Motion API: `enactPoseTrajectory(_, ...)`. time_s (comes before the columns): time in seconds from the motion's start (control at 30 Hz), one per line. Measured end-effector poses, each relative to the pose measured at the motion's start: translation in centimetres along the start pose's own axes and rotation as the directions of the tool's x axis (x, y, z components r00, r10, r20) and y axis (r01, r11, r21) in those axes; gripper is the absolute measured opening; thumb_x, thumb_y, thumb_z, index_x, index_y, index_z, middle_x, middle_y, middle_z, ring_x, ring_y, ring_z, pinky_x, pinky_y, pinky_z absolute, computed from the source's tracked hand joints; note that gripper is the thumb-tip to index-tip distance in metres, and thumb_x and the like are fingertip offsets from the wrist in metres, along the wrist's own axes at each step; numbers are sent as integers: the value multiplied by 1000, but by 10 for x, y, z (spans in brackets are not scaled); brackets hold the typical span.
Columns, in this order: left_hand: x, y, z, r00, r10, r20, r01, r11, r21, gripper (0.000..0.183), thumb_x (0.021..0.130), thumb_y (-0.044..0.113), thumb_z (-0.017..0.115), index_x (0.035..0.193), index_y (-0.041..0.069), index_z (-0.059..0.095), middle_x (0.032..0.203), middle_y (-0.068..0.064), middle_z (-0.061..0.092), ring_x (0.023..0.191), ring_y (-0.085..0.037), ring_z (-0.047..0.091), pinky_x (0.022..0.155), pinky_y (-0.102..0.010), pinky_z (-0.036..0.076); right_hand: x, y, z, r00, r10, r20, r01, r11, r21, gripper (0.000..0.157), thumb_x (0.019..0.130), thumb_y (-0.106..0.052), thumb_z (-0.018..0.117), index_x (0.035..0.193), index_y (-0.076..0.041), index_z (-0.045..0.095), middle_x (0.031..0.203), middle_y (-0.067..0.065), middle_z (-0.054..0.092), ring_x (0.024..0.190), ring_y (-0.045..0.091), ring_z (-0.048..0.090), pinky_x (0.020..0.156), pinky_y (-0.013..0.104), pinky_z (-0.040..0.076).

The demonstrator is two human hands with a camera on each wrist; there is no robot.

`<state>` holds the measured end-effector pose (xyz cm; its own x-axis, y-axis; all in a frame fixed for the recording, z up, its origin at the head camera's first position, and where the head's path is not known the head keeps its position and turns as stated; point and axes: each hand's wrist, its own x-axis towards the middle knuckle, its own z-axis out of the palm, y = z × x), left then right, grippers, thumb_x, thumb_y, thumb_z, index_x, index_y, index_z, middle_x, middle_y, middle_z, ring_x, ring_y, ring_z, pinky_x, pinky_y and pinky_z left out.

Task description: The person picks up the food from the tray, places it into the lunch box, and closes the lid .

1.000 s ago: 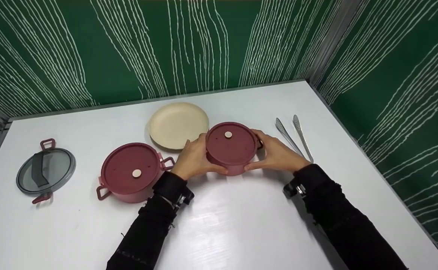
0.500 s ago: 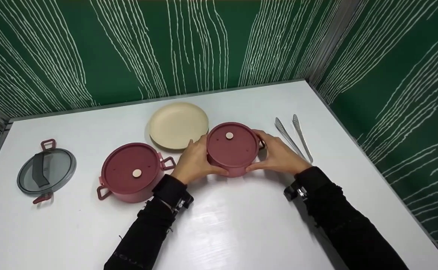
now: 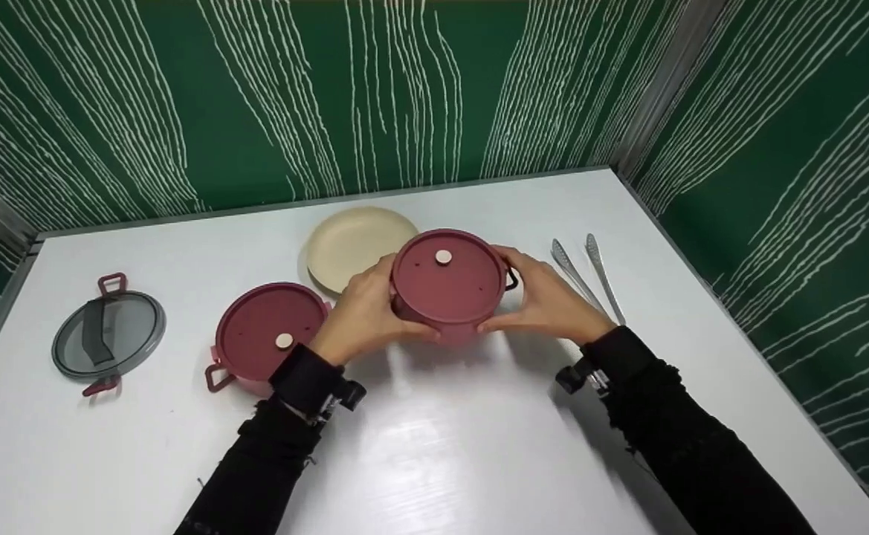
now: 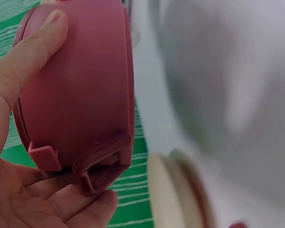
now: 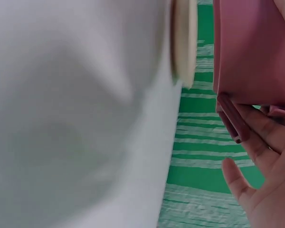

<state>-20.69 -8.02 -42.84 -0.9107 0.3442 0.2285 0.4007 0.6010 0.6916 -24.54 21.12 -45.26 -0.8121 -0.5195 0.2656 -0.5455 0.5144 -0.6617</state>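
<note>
A small dark-red lidded pot [image 3: 445, 279] with a pale knob is held up between both hands, its base clear of the table in the wrist views. My left hand [image 3: 363, 316] grips its left side, thumb along the front wall and fingers behind, around the side handle [image 4: 104, 159]. From the right, my right hand [image 3: 549, 301] holds the other side, with fingers at that handle [image 5: 232, 116]. Left of the hands stands a larger dark-red lidded pot [image 3: 259, 334], partly covered by my left wrist. A cream plate [image 3: 360, 241] lies just behind the small pot.
A glass lid [image 3: 111, 334] with red handles rests at the far left of the white table [image 3: 434, 461]. Metal tongs [image 3: 605, 279] lie right of my right hand. Green walls with white streaks [image 3: 404, 89] border the back and right edges.
The small pot has risen from the table and shifted slightly left, both hands moving with it. My left wrist now overlaps the larger pot. The head view has shifted a little.
</note>
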Motion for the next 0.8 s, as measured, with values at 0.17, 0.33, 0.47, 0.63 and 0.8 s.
enactPoseTrajectory(0.17,-15,-1,-34,1000,6,-26,-7,1000,-13,110,58,43,101,150,11,49,140,-1,61,131,-17,54,112,-40,41,18,-24,11,997,-79,-10,80,997,20,109,64,-52,96,152,-12,46,140,-3,60,122,16,56,107,47,43)
enactPoseTrajectory(0.33,-34,-7,-66,999,16,-51,-15,1000,9,113,60,46,100,152,10,46,142,-3,60,132,-18,54,110,-41,43,37,-49,26,992,-129,-16,129,992,15,109,64,-52,96,152,-12,46,140,-4,60,122,15,56,107,45,43)
enactPoseTrajectory(0.47,-48,-16,-90,998,-12,-57,13,1000,23,113,60,49,99,153,12,46,141,-3,61,131,-21,56,109,-45,44,51,-68,41,990,-137,-10,137,990,-15,111,63,-58,94,154,-14,45,138,-5,60,122,15,55,107,47,41)
enactPoseTrajectory(0.63,-66,-26,-117,995,-85,-54,86,996,26,112,59,54,98,151,16,48,139,0,62,130,-20,55,109,-50,44,68,-88,61,985,-175,5,175,985,0,113,64,-63,91,154,-13,44,139,-3,60,120,16,57,106,47,43)
enactPoseTrajectory(0.8,-87,-42,-142,985,-159,-62,163,985,52,114,58,58,96,151,16,47,139,-3,61,130,-25,56,108,-54,45,90,-110,84,975,-218,37,218,976,0,113,63,-67,88,153,-14,45,134,-6,62,114,9,58,101,37,46)
